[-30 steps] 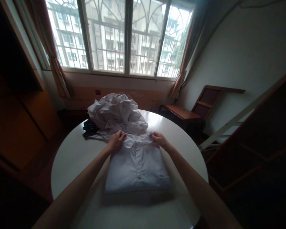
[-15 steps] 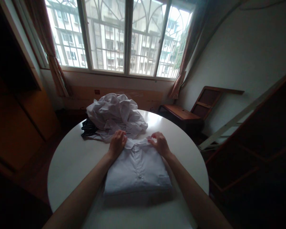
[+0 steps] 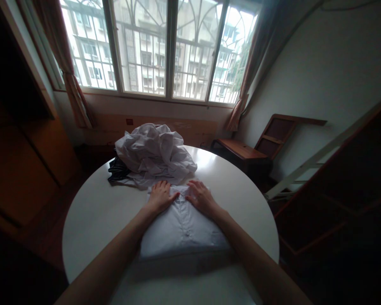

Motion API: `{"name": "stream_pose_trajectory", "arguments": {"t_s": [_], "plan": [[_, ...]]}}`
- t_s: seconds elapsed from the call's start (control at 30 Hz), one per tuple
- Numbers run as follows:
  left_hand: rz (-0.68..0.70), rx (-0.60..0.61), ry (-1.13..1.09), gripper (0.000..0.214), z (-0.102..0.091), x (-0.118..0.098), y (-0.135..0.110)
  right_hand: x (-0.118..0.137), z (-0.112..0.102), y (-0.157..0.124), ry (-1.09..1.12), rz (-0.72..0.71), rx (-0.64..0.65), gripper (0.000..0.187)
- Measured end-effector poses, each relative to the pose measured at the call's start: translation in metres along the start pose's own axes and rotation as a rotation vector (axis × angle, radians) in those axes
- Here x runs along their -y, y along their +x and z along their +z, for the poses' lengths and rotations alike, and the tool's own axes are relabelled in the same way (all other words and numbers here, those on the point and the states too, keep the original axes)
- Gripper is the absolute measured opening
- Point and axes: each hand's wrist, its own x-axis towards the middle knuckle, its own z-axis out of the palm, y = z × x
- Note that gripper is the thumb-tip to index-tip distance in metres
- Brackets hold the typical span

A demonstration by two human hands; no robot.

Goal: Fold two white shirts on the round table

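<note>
A folded white button-up shirt (image 3: 184,231) lies on the round white table (image 3: 95,216) in front of me. My left hand (image 3: 161,196) rests flat on the shirt's collar area, fingers spread and open. My right hand (image 3: 201,196) lies flat beside it on the collar, fingers also stretched out. The two hands almost meet at the shirt's button line. Neither hand grips anything.
A crumpled heap of white clothes (image 3: 154,154) sits at the table's far side, with a dark garment (image 3: 117,168) under its left edge. A wooden chair (image 3: 257,146) stands to the right by the wall. Dark wooden furniture (image 3: 25,161) is at the left, a window behind.
Both hands have let go of the collar's outer corners and slid inward to the middle. They now press flat on the shirt instead of pinching it.
</note>
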Motion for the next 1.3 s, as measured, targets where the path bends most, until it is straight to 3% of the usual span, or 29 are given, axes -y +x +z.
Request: {"name": "stream_pose_trajectory", "arguments": {"t_s": [0.07, 0.17, 0.37, 0.43, 0.53, 0.63, 0.7, 0.8, 0.93, 1.03, 1.1, 1.2, 1.3], "plan": [[-0.001, -0.004, 0.015, 0.048, 0.0, -0.001, 0.0, 0.001, 0.005, 0.001, 0.009, -0.006, 0.102, 0.039], [-0.001, -0.015, 0.021, 0.05, 0.0, -0.001, -0.001, -0.001, 0.007, 0.004, -0.01, 0.098, 0.226, 0.047], [-0.034, -0.014, 0.052, 0.054, 0.002, 0.001, 0.0, -0.006, 0.004, 0.011, 0.006, 0.205, 0.289, 0.057], [-0.041, -0.022, 0.051, 0.053, 0.003, 0.002, 0.0, -0.011, 0.005, 0.011, 0.094, 0.211, 0.22, 0.06], [-0.035, -0.045, 0.029, 0.052, 0.005, 0.005, 0.001, -0.026, 0.006, 0.01, 0.374, 0.284, -0.006, 0.055], [-0.039, -0.063, 0.0, 0.05, 0.006, 0.006, 0.003, -0.051, -0.001, 0.009, 0.566, 0.493, -0.284, 0.05], [-0.042, -0.064, -0.018, 0.049, 0.006, 0.006, 0.004, -0.067, -0.007, 0.007, 0.566, 0.639, -0.339, 0.048], [-0.047, -0.058, -0.041, 0.046, 0.006, 0.006, 0.004, -0.081, -0.016, 0.002, 0.533, 0.718, -0.215, 0.039], [-0.033, -0.074, -0.069, 0.043, 0.006, 0.008, 0.004, -0.079, -0.02, -0.004, 0.491, 0.6, -0.021, 0.025], [0.024, -0.148, -0.098, 0.039, 0.0, 0.006, 0.005, -0.074, -0.021, -0.004, 0.408, 0.521, 0.041, 0.022], [0.108, -0.21, -0.138, 0.034, -0.01, -0.004, 0.004, -0.073, -0.021, -0.004, 0.385, 0.513, 0.037, 0.02], [0.285, -0.249, -0.228, 0.03, -0.027, -0.037, -0.005, -0.073, -0.019, -0.003, 0.38, 0.526, 0.027, 0.018], [0.536, -0.135, -0.298, 0.031, -0.034, -0.082, -0.025, -0.072, -0.016, -0.003, 0.382, 0.542, 0.008, 0.017]]}}
